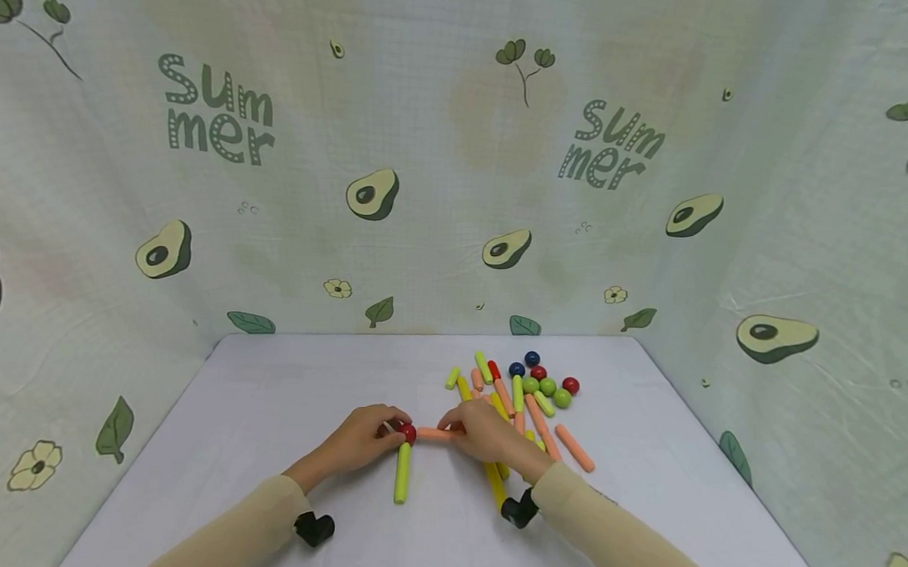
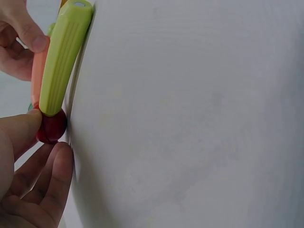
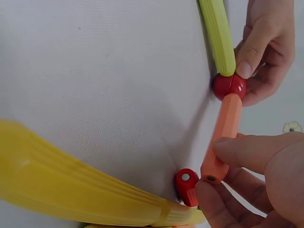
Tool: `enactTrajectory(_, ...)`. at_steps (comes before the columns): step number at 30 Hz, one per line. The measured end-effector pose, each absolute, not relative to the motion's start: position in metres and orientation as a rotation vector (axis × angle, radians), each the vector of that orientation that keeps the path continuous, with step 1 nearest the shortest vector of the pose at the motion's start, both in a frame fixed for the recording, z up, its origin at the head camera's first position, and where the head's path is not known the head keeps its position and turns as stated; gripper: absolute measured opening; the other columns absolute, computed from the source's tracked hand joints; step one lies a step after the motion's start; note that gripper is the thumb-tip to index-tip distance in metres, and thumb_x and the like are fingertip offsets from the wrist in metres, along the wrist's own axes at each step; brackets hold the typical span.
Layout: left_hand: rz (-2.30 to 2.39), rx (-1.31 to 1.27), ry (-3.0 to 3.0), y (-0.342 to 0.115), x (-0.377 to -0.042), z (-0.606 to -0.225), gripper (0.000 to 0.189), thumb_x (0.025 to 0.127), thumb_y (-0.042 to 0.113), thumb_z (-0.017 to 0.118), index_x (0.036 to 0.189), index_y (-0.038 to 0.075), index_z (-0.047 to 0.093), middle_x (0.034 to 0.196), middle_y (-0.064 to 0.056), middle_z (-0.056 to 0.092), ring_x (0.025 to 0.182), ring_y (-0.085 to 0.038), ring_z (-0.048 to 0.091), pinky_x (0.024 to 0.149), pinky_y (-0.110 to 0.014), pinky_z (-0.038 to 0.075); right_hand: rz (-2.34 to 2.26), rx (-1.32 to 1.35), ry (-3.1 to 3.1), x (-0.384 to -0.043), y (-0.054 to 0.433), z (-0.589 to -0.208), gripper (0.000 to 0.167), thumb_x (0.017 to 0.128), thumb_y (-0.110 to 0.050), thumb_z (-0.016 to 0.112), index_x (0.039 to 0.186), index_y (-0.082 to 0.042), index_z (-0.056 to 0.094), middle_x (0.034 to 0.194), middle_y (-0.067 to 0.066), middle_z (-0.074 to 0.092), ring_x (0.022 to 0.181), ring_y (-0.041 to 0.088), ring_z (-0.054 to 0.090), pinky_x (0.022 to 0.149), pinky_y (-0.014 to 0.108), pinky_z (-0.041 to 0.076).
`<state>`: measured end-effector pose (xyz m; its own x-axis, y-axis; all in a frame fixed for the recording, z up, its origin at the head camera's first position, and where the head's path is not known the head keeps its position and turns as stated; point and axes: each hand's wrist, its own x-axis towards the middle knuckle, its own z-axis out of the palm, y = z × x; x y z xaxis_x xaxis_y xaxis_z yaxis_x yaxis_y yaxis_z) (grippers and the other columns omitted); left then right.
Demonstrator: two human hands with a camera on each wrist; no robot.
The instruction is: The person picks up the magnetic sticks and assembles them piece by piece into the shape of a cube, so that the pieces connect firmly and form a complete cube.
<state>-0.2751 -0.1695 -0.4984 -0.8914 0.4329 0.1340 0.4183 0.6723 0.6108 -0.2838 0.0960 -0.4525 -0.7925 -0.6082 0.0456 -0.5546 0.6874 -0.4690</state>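
A person in beige sleeves (image 1: 230, 533) reaches over a white surface (image 1: 314, 372), the left hand (image 1: 365, 438) holding a red ball (image 1: 407, 434) while the right hand (image 1: 485, 431) holds an orange rod (image 1: 432, 433) end-on to its right side. The left grip is clamped on the red ball, thumb on one side and fingertips on another; the right grip is clamped on the orange rod, pinching it toward the end farther from the red ball. The red ball sits between the two hands; whether it bears on the surface cannot be told. A lime rod (image 1: 402, 473) also touches the red ball and points from it toward the person. Spread to the right of the red ball, partly hidden by the right hand, are yellow rods (image 1: 495, 485), loose orange rods (image 1: 575, 448), shorter lime pieces (image 1: 484, 367) and a short red piece (image 1: 494, 370). Farther right of the red ball and beyond it lie two dark blue balls (image 1: 532, 358), three green balls (image 1: 562, 398) and two more red balls (image 1: 571, 385). Well behind the red ball hangs pale cloth (image 1: 433, 117) printed with avocados and the word "summer."
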Motion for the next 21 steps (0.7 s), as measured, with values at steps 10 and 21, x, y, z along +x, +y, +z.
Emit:
enactTrajectory(10, 1.004, 0.741, 2.854, -0.172, -0.276, -0.495, 0.024, 0.099, 0.02, 0.077, 0.122, 0.016, 0.073, 0.105, 0.01, 0.069, 0.091, -0.009, 0.061, 0.079, -0.026, 0.054, -0.737, -0.986, 2.79, -0.287, 0.092, -0.455, 0.02, 0.098, -0.003, 0.075, 0.116, -0.009, 0.082, 0.108, 0.004, 0.079, 0.093, 0.016, 0.066, 0.085, 0.028, 0.059)
enactTrajectory(21, 0.971, 0.811, 2.863, -0.16, -0.282, -0.494, 0.029, 0.094, 0.021, 0.084, 0.12, 0.016, 0.075, 0.104, 0.009, 0.067, 0.093, -0.012, 0.061, 0.08, -0.028, 0.054, -0.726, -1.023, 2.798, -0.291, 0.09, -0.458, 0.018, 0.097, -0.009, 0.078, 0.114, -0.008, 0.082, 0.102, 0.002, 0.078, 0.088, 0.012, 0.064, 0.082, 0.024, 0.056)
